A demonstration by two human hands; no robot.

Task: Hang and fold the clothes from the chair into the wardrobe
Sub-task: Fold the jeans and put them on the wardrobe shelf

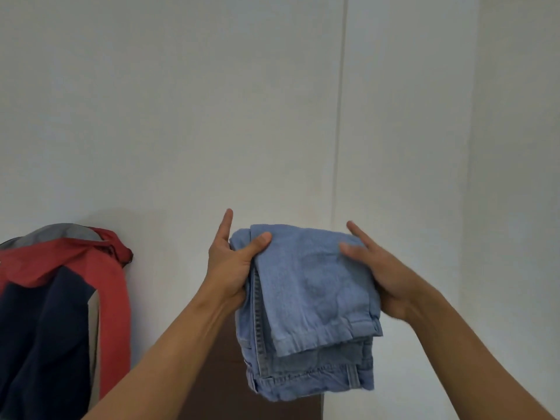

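Folded light-blue jeans (306, 304) hang in the air between both hands, in front of a white panel. My left hand (233, 262) grips the left edge, thumb on top of the fabric and index finger pointing up. My right hand (381, 274) holds the right edge, fingers spread over the top fold. The waistband and a belt loop hang at the bottom of the bundle.
A red, navy and grey jacket (60, 298) hangs at the lower left. White wardrobe panels (212, 116) fill the background, with a vertical seam (339, 131) right of centre. A dark brown surface (218, 374) shows below the jeans.
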